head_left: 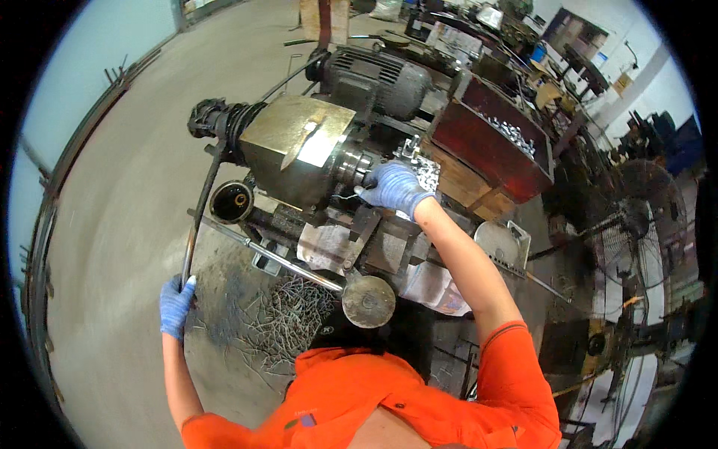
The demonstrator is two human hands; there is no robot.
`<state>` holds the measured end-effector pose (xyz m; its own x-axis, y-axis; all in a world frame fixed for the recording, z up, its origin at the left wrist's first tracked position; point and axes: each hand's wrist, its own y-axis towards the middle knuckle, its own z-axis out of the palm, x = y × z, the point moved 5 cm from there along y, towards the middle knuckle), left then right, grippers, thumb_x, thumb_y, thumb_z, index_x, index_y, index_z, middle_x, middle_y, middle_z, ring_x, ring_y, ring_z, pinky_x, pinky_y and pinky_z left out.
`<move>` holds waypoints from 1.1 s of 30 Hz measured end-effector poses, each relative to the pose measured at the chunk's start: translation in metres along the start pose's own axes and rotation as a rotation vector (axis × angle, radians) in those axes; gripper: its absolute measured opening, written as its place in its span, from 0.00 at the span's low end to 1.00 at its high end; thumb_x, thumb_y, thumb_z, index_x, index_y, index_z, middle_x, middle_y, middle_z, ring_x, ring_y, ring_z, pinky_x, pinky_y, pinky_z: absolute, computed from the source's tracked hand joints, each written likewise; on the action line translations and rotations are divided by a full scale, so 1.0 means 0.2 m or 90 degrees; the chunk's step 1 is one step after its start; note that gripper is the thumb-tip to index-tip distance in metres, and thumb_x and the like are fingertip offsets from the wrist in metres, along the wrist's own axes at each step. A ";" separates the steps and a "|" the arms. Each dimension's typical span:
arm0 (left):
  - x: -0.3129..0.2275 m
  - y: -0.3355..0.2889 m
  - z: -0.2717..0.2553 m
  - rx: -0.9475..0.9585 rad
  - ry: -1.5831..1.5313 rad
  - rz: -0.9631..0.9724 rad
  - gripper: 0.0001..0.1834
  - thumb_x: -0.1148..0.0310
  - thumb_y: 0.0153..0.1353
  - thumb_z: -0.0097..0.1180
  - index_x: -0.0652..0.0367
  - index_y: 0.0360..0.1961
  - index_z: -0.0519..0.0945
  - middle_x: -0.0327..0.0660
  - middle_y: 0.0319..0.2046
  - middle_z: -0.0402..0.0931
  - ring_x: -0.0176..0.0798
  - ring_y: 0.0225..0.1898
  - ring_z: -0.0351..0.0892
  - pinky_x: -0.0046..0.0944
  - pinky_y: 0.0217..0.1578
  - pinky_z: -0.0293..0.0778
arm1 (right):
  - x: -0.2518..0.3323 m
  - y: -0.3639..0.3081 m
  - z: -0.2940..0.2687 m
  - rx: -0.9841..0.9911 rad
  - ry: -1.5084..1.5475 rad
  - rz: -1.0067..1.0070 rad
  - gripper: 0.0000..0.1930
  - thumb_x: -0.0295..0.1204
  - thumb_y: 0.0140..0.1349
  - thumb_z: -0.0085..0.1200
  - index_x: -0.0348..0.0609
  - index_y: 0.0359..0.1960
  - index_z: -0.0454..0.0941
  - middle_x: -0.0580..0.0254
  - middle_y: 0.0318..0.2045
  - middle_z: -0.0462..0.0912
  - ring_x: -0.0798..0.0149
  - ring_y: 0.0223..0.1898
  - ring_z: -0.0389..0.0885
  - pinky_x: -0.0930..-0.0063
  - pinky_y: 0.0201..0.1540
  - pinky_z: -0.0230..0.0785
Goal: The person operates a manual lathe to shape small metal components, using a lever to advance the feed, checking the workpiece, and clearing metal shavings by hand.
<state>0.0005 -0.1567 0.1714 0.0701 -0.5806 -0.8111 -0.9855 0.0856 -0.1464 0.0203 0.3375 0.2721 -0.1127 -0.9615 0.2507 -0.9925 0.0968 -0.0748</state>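
My left hand [177, 307], in a blue knit glove, is wrapped round the lower end of a long metal lever [200, 213]. The lever rises to the back end of a lathe-like machine with a box-shaped metal housing [288, 135]. At the housing's right side sticks out a round steel chuck [351, 166]. My right hand [395, 187], gloved the same way, is at the chuck's front with its fingers bent together. What its fingers hold, if anything, is hidden. A thin curl of metal shows beside its thumb. Small shiny metal parts [428, 173] lie just beyond that hand.
An electric motor [378, 78] sits behind the housing. A dark red bin [486, 142] holds small metal pieces. Nearer are a round metal disc [369, 301] on a bar, an open cup [232, 202], and metal shavings [288, 322] heaped on the floor. A fan [636, 217] stands right.
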 end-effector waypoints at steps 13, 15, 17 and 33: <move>0.02 -0.25 -0.16 -0.089 0.546 -0.069 0.19 0.49 0.53 0.55 0.55 0.30 0.78 0.49 0.27 0.79 0.53 0.32 0.79 0.50 0.35 0.72 | 0.10 0.06 -0.03 0.010 -0.091 -0.021 0.32 0.58 0.47 0.55 0.39 0.38 0.80 0.41 0.36 0.80 0.46 0.40 0.79 0.60 0.45 0.70; 0.11 -0.21 -0.14 -0.107 0.574 -0.106 0.17 0.51 0.53 0.55 0.55 0.30 0.78 0.47 0.26 0.79 0.52 0.31 0.79 0.50 0.33 0.72 | 0.13 0.04 -0.03 -0.022 -0.081 -0.050 0.27 0.57 0.48 0.55 0.43 0.31 0.81 0.46 0.29 0.80 0.48 0.33 0.80 0.60 0.40 0.71; 0.18 -0.09 -0.17 -0.134 0.676 0.012 0.13 0.56 0.52 0.55 0.54 0.30 0.77 0.46 0.24 0.78 0.51 0.28 0.78 0.49 0.30 0.71 | 0.11 0.04 -0.02 -0.036 -0.114 -0.041 0.23 0.55 0.49 0.57 0.45 0.23 0.82 0.49 0.22 0.80 0.50 0.27 0.80 0.62 0.35 0.72; 0.17 0.52 -0.54 -0.336 0.580 0.149 0.12 0.64 0.55 0.52 0.57 0.38 0.78 0.49 0.31 0.79 0.50 0.32 0.79 0.47 0.35 0.74 | 0.05 0.00 -0.03 -0.068 -0.050 -0.024 0.23 0.54 0.51 0.53 0.47 0.22 0.83 0.51 0.24 0.80 0.51 0.32 0.79 0.62 0.40 0.69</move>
<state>-0.1151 -0.2549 0.1890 -0.0557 -0.9981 -0.0279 -0.9168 0.0401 0.3973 0.0188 0.3288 0.2800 -0.0748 -0.9817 0.1750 -0.9959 0.0827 0.0380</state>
